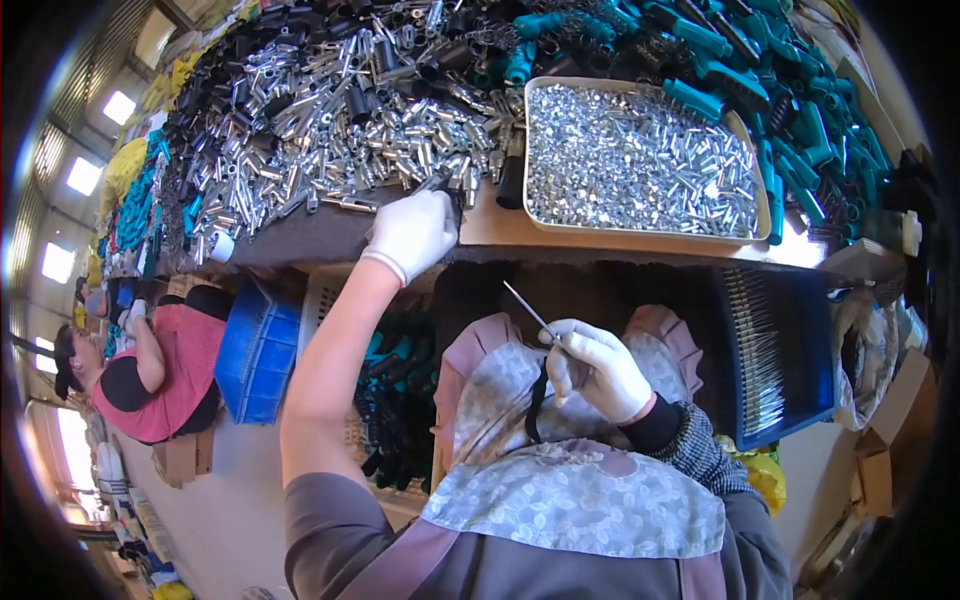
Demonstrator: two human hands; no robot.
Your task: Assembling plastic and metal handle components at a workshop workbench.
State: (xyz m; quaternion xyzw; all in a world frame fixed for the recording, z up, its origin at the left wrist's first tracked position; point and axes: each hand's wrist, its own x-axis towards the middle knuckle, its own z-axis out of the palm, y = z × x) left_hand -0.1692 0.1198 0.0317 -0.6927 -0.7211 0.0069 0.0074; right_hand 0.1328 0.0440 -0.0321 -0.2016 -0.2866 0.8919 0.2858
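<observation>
My left hand (412, 235), in a white glove, reaches to the front edge of the table, against a pile of shiny metal fittings (340, 140). Its fingers are curled by a dark piece, and what they grip is mostly hidden. Over my lap, my right hand (598, 372), also gloved in white, pinches a thin metal rod (530, 309) that slants up and to the left. A cream tray (640, 232) full of small silvery metal parts sits on the table, to the right of my left hand.
Teal plastic handles (800, 140) lie heaped at the right back. Below the table edge, a dark blue bin (808, 400) holds a row of thin metal rods (757, 350). A blue crate (262, 350) stands at left, beside a co-worker in a pink top (185, 365). Cardboard (890, 440) lies far right.
</observation>
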